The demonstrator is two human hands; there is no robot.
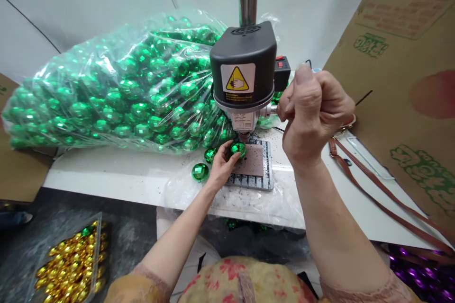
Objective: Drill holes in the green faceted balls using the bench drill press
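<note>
My left hand (pixel 221 166) pinches a shiny green faceted ball (pixel 238 149) between thumb and fingers. The ball sits right below the chuck of a small black bench drill press (pixel 243 57); whether a bit touches it I cannot tell. My right hand (pixel 313 111) is closed in a fist around the press's feed handle, which is mostly hidden by the fingers. Under the ball lies a brown board (pixel 254 161) on the slotted metal base (pixel 269 170), sprinkled with dark chips. Two loose green balls (pixel 200 172) rest on the table left of my left hand.
A big clear plastic bag (pixel 117 90) of green balls lies behind and left. Cardboard boxes (pixel 398 71) flank the white table (pixel 106 168). A brown strap (pixel 377 184) lies at right. Below left stands a clear bin (pixel 98 241) of gold balls; purple balls (pixel 419 272) show lower right.
</note>
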